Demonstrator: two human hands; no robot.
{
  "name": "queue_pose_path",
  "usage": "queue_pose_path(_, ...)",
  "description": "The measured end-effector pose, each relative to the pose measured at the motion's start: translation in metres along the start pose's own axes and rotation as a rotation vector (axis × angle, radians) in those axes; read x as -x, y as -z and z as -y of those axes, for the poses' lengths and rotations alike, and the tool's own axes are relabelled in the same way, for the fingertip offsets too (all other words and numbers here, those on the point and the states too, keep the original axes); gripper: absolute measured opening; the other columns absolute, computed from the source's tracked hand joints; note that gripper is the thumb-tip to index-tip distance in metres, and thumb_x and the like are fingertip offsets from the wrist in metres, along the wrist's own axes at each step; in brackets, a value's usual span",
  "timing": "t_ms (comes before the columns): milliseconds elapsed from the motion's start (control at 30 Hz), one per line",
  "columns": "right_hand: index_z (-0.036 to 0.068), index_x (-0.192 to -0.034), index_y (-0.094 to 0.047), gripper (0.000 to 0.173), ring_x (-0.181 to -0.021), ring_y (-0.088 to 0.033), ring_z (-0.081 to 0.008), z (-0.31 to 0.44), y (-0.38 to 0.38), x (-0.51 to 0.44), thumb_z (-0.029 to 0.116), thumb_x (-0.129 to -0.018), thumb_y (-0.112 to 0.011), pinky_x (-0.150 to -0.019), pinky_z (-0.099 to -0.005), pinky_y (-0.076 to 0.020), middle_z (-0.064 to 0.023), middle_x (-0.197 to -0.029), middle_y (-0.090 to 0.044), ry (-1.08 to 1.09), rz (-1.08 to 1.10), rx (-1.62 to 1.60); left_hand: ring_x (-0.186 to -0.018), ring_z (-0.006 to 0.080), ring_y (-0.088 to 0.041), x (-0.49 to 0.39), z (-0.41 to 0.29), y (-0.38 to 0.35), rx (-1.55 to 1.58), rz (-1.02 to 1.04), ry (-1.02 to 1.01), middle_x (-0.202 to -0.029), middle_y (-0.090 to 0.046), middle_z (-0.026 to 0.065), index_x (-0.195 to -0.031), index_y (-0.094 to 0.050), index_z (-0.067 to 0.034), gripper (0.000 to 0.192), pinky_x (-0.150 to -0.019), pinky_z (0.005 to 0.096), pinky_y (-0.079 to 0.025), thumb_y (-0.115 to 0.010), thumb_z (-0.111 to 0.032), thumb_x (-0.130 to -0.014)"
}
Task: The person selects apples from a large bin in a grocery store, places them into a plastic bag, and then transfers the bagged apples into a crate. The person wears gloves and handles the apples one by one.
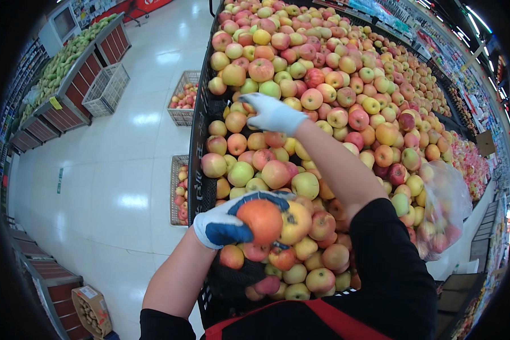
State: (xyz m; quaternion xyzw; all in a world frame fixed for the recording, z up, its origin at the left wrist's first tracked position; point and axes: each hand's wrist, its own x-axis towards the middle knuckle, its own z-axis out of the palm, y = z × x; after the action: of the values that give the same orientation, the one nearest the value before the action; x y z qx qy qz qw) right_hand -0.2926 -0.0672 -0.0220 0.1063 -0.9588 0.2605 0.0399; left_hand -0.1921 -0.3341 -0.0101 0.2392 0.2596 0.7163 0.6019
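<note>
A heap of red and yellow apples [276, 174] fills a black display bin [195, 157] before me. My left hand [242, 221], in a white glove with a blue coated palm, holds an orange-red apple [260, 222]. A yellow apple [296, 222] with dark marks is right beside that one, at the fingers; whether the hand grips it too, I cannot tell. Farther up, my right hand [272, 114], also gloved, reaches over the heap near the bin's left side. Its fingers are at an apple that they partly cover, and its grip is hidden.
Plastic crates of apples [180, 114] stand on the floor left of the bin. A clear plastic bag of apples [444, 212] lies at the right. Across the aisle are a stand of green produce [63, 63], an openwork crate [106, 89] and a cardboard box [91, 312].
</note>
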Motion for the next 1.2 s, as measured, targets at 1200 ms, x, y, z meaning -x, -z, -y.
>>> queue_pose_path(1200, 0.002, -0.147, -0.038, 0.09, -0.126, -0.053, -0.0228, -0.056, 0.0, 0.171, 0.015, -0.074, -0.087, -0.108, -0.0349, -0.0441, -0.0138, -0.137, -0.055, -0.284, -0.421, -0.564, -0.133, 0.0236, -0.048, -0.006, -0.008, 0.001, -0.499, 0.225, 0.21, -0.146, -0.048, 0.0119, -0.136, -0.057, -0.003, 0.075, -0.111, 0.0376, -0.039, -0.087, -0.019, -0.068)
